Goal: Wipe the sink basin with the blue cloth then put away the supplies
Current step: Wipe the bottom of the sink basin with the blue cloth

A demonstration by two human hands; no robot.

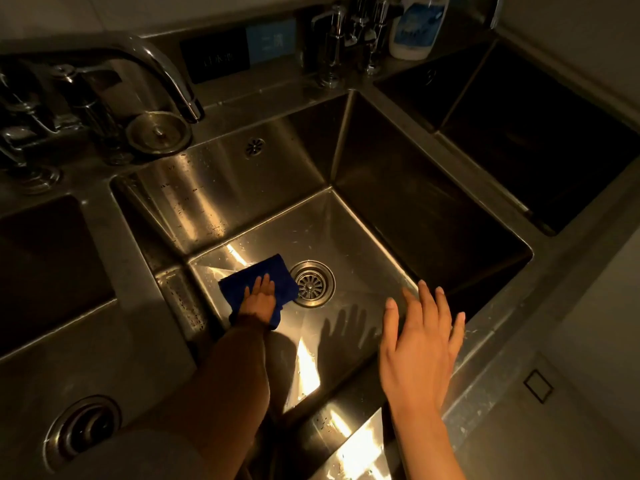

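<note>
My left hand [259, 295] flat on blue cloth [258, 284], fingers straight, pressing it to sink basin [346, 244] floor, left of drain [312, 283]. Flat palm gives even pressure for wiping, I think. Cloth folded, so thick pad under hand. My right hand [420, 336] hovers above near right part of basin, fingers spread, holds nothing; probably for balance. Bottle [417, 27] stands on far surface behind taps [349, 39], out of wiping way. Faucet [162, 74] turned far left, clear of my arm. Wiping in progress; putting away not yet begun.
</note>
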